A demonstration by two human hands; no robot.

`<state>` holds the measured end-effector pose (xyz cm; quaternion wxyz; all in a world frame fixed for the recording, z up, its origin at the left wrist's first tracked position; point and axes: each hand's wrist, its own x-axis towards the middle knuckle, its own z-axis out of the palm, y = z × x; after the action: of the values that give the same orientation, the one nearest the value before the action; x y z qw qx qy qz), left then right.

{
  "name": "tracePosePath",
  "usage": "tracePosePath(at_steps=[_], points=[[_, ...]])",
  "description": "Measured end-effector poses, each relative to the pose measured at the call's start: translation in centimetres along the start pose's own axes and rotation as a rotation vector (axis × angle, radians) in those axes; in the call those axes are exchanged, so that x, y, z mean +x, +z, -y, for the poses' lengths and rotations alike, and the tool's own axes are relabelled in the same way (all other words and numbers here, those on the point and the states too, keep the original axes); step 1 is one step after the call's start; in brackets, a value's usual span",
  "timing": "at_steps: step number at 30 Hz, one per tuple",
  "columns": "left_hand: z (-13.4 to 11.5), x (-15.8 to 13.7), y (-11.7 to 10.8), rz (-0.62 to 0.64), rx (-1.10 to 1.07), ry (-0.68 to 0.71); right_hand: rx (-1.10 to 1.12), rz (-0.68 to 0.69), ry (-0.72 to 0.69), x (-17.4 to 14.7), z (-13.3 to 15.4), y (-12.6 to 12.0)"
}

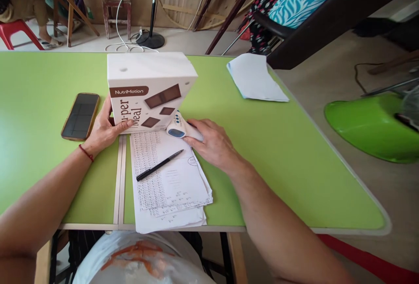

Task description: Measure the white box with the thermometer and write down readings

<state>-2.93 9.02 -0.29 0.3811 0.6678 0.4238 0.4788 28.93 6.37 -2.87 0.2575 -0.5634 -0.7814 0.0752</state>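
A white NutriMotion box (137,105) with brown bar pictures stands on the green table, over the top edge of some papers. My left hand (106,129) grips its left side, thumb across the front and the other fingers partly hidden behind it. In my right hand (212,142) is a white infrared thermometer (177,126) with a blue screen and blue buttons, close against the box's lower right corner; its far end is hidden. Below the box lies a stack of printed sheets (176,188). Across them rests a black pen (159,165).
A phone (80,116) in a brown-edged case lies left of my left hand. Folded white paper (255,78) is near the table's far right corner. Beyond the table (294,179) are a stand base (150,39), a wooden chair (117,2) and a seated person at far left.
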Motion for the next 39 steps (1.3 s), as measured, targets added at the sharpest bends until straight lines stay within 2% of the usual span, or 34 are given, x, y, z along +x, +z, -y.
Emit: tracePosePath(at_steps=[3,5,8,10,13,17,21,24,30,34,39], points=[[-0.4,0.0,0.3,-0.027,0.109,0.004,0.010,-0.097,-0.031,-0.2,0.9,-0.7],[-0.3,-0.1,0.4,-0.067,0.241,-0.013,0.110,-0.087,-0.096,-0.4,1.8,-1.4],[0.5,-0.4,0.6,-0.064,0.457,-0.090,0.279,0.093,-0.245,-1.0,3.1,-2.3],[1.1,-0.5,0.6,-0.015,0.543,-0.132,0.274,0.192,-0.313,-1.3,3.5,-2.7],[1.6,-0.4,0.4,0.044,0.557,-0.128,0.238,0.277,-0.336,-1.3,3.5,-2.8],[1.6,-0.1,0.4,0.083,0.531,-0.129,0.348,0.251,-0.220,-1.2,3.6,-2.8],[1.7,0.1,0.5,0.060,0.498,-0.129,0.586,0.066,0.024,-1.4,5.0,-2.2],[1.7,0.1,0.7,0.044,0.459,-0.143,0.713,-0.026,0.116,-1.7,6.1,-1.2],[1.4,0.1,0.8,0.065,0.496,-0.158,0.723,-0.005,0.181,-1.3,6.7,0.6],[1.7,-0.1,0.7,0.043,0.475,-0.105,0.622,-0.051,0.147,-1.2,6.7,1.0],[1.9,-0.2,0.7,0.024,0.451,-0.093,0.617,-0.075,0.098,-1.2,6.8,1.2]])
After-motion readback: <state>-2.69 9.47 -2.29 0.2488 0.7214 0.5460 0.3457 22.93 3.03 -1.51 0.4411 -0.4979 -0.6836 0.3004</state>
